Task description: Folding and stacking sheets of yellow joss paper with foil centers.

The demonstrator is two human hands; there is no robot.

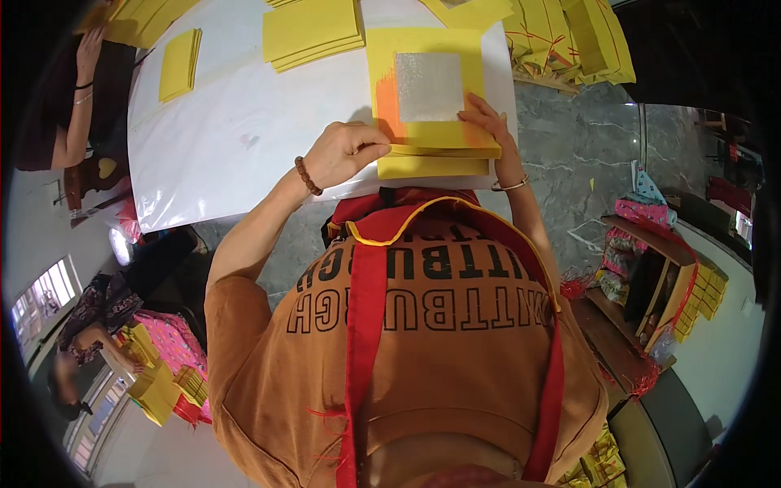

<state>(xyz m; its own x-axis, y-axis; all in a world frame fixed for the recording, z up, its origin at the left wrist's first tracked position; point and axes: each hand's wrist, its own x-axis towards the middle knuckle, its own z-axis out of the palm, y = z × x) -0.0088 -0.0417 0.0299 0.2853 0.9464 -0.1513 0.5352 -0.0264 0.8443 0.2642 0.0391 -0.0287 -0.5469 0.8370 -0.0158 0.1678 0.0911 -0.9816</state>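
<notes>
The yellow paper (427,89), with its silver square, lies at the near edge of the white-covered surface (236,122). The left hand (346,152) pinches its near left edge between thumb and fingers; the right hand (496,138) lies loosely open along the right edge. It looks light, limp and easily creased, so best held by the edges. Yellow stacks (313,37) lie beyond; grey floor (561,138) and a wooden shelf (663,301) sit to the right.
</notes>
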